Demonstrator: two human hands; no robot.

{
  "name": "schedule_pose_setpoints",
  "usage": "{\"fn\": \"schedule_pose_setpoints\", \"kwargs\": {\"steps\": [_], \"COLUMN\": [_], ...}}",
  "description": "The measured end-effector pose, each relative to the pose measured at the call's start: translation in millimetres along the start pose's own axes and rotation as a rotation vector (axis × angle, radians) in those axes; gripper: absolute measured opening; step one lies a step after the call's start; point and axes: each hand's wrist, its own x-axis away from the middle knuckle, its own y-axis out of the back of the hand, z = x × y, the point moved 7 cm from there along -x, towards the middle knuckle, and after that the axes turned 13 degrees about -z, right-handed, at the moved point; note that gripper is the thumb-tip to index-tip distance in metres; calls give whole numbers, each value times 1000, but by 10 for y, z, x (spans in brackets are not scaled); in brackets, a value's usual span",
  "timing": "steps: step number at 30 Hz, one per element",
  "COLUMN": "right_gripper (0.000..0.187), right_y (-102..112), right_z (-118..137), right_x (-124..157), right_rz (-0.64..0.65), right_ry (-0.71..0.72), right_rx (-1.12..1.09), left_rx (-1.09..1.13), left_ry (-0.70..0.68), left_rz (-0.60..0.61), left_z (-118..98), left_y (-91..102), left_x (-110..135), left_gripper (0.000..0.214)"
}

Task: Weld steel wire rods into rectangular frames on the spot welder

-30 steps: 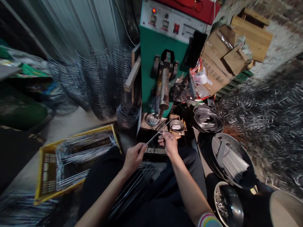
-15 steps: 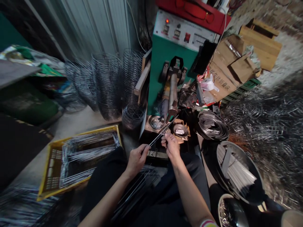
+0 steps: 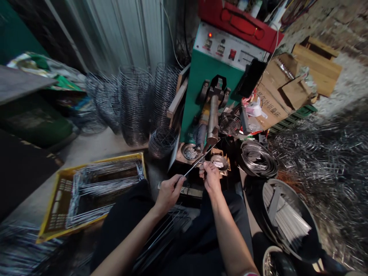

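Observation:
My left hand (image 3: 169, 193) is closed round the near end of thin metal rods (image 3: 192, 168), which slope up and away to the right. Their far part reaches the electrodes (image 3: 212, 134) of a green and red spot welding machine (image 3: 188, 96). My right hand (image 3: 212, 177) has its fingers pinched together beside the rods; whatever is in them is too small to make out. Just beyond the hands, a round dish (image 3: 190, 152) holds small shiny metal pieces. Right of the electrodes sits another small dish (image 3: 220, 163) with a pale piece in it.
A yellow crate (image 3: 51, 207) of bent wire frames stands at my left. Behind it rise stacks of wire rings (image 3: 135, 103). On my right are a coil of metal strip (image 3: 257, 158), a tub (image 3: 312, 218) of flat strips, a cardboard box (image 3: 273, 103) and heaped wire parts (image 3: 319, 153).
The view has shifted slightly, so the machine appears lower and further right. Both hands keep their grip, and the rods stay at the electrodes with little visible movement.

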Motion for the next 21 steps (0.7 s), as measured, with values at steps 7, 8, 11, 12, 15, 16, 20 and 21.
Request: {"fn": "schedule_pose_setpoints", "kwargs": {"steps": [7, 8, 11, 12, 15, 16, 20, 21], "right_gripper": [40, 40, 39, 39, 39, 39, 37, 36], "right_y": [-28, -32, -34, -28, -8, -3, -10, -20], "right_z": [67, 66, 43, 32, 6, 5, 31, 37], "right_x": [1, -6, -39, -52, -91, -102, -136, -141], "right_rz": [15, 18, 23, 19, -3, -10, -9, 0], "right_ry": [36, 39, 42, 41, 37, 39, 51, 50], "right_rx": [16, 24, 41, 43, 49, 52, 76, 86], "left_rx": [6, 2, -7, -8, -11, -13, -15, -14], "left_ry": [-9, -12, -12, -11, -14, -15, -23, -25], "left_rz": [-13, -15, -19, -22, -31, -32, -44, -45], "left_z": [24, 21, 12, 9, 1, -2, -22, -28], "left_y": [-16, -13, -9, -10, -17, -22, -29, -29], "left_x": [15, 13, 0, -5, -22, -28, -62, -71], "left_gripper": [32, 32, 31, 31, 30, 30, 29, 29]}}
